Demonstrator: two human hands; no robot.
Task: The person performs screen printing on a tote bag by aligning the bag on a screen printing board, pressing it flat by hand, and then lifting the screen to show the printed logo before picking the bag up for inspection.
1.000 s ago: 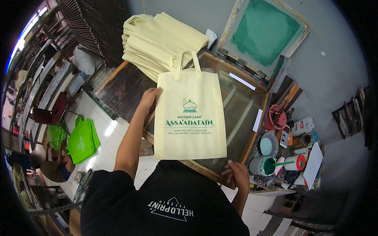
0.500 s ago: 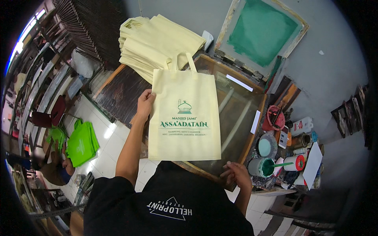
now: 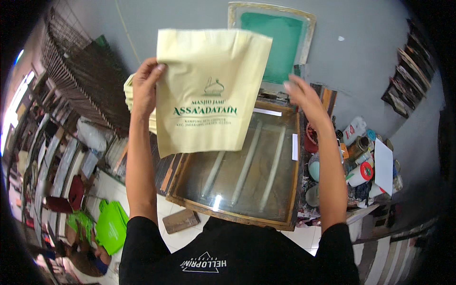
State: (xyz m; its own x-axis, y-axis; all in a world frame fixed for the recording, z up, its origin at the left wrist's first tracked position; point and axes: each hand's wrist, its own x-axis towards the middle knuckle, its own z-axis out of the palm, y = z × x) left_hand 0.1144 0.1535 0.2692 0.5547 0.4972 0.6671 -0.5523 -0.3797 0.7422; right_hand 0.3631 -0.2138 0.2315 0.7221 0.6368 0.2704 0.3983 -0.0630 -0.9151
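A cream fabric tote bag with a green printed mosque outline and lettering is raised over the far left part of the glass-topped table. My left hand pinches its left edge, thumb in front. The bag hangs slightly tilted and wrinkled, and no handles show. To its right, my right hand is lifted with nothing in it, fingers stretched out and a little blurred. Beyond that hand, a framed printing screen with a green middle leans on the wall, partly covered by the bag.
Cream bags are stacked behind my left forearm. On the right stand pots, bottles and a white board. A wooden block lies below the table's front left corner. At lower left, a person sits near bright green bags.
My left hand has lifted the bag up and away, uncovering more of the glass. My right hand has risen from the table's front edge to the far right side.
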